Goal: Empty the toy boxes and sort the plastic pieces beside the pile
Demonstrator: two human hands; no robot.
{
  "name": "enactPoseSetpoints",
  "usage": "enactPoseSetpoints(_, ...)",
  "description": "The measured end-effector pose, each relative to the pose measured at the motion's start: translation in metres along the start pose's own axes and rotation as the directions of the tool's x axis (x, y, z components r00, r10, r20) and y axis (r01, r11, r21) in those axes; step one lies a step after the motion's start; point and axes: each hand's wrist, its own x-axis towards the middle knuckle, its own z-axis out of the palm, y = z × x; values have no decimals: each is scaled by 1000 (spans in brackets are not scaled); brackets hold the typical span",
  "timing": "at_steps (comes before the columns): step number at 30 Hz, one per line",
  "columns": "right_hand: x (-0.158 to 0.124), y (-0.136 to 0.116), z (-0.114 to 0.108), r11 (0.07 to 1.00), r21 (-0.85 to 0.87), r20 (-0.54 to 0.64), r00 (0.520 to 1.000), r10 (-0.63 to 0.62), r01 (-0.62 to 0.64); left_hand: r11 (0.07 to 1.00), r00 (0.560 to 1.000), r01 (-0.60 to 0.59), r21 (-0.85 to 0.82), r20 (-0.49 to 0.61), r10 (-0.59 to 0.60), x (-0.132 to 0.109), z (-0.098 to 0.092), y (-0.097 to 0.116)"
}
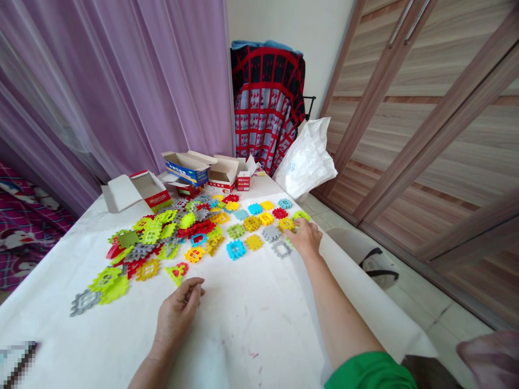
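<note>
My right hand reaches to the right end of a loose grid of toothed plastic building tiles. Its thumb and fingers are bent around a tile that the hand mostly hides. A yellow tile, a grey frame-shaped tile and a lime tile lie close around it. My left hand rests on the white table near the front, fingers curled in and nothing visible in them. Just beyond it lies a lime and red triangular piece. Blue tile and red tile lie flat in the grid.
A heaped pile of mixed tiles covers the table's left middle. Open cardboard boxes stand along the back. A white plastic bag leans at the far right corner. Wooden wardrobe doors rise beyond the table's right edge.
</note>
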Motion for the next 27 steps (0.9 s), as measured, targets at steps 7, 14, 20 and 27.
enactPoseSetpoints(7, 0, 3, 4, 1000, -28, 16, 1000, 8, -7, 1000, 1000, 6, 8, 7, -6, 0, -1, -1)
enactPoseSetpoints(14, 0, 3, 6, 999, -44, 36, 999, 4, -2, 1000, 1000, 5, -13, -10, -5, -1, 0, 2)
enactPoseSetpoints(20, -1, 1, -1, 998, -70, 59, 998, 8, -4, 1000, 1000, 17, -14, -6, -18, -1, -1, 7)
enactPoseSetpoints(27, -4, 2, -4, 999, -43, 12, 1000, -23, 24, 1000, 1000, 23, -18, -2, -23, -1, -1, 3)
